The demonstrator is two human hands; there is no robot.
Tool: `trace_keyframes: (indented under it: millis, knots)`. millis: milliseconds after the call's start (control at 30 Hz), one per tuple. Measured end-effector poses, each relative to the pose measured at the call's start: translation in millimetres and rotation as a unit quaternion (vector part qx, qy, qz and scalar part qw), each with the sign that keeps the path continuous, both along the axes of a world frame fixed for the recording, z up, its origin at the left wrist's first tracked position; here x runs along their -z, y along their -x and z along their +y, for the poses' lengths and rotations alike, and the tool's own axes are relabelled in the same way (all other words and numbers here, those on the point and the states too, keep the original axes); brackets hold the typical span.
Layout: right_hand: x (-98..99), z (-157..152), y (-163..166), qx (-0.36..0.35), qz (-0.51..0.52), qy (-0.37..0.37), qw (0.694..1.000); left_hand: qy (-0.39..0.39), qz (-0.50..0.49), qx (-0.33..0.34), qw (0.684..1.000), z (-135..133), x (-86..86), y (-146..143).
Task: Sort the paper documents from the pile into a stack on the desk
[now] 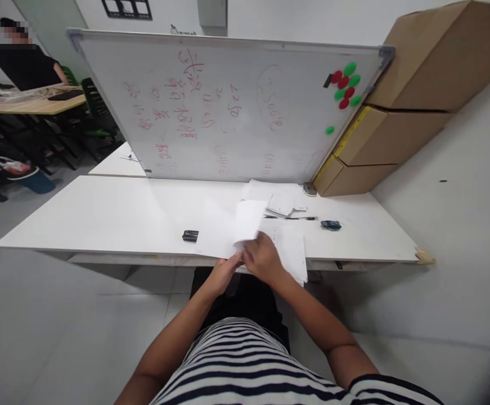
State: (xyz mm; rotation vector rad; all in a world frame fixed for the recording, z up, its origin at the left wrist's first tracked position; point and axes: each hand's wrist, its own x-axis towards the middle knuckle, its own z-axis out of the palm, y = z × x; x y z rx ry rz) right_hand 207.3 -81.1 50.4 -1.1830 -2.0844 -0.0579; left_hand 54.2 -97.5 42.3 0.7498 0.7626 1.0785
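At the table's front edge, both of my hands meet on white paper. My left hand (225,272) pinches the near edge of a sheet of paper (215,233). Closed fingers of my right hand (264,260) grip the same paper, whose right part (250,218) curls upward. Under and beside my right hand lies a stack of white sheets (293,254), reaching past the table edge. A black stapler-like object (190,236) touches the paper's left side; its kind is unclear. The fingertips are partly hidden where the hands meet.
On the white table (113,216), more papers (282,197) and dark pens (295,217) lie behind my hands. A small dark packet (331,225) is at the right. A whiteboard (245,112) leans behind, beside stacked cardboard boxes (422,73). Another person (54,67) sits far left.
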Motion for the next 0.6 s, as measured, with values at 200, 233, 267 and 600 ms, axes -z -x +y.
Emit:
trace_keyframes:
  millis: [200,233,267,600]
  knots:
    - [6.6,-50,11,-0.031,0.039,0.039,0.998,-0.009,0.048,-0.022,0.999,-18,-5.4,-9]
    - [8.1,-55,10,-0.049,0.043,0.055,0.996,0.019,0.064,-0.047,0.997,-19,-4.5,-11]
    - [9.9,-60,10,-0.066,0.056,0.070,0.994,0.041,0.082,-0.069,0.993,-19,-3.7,-13]
    - [17.8,-63,-29,0.035,0.642,0.259,0.721,-0.070,0.156,0.098,0.980,-18,-9.8,-4]
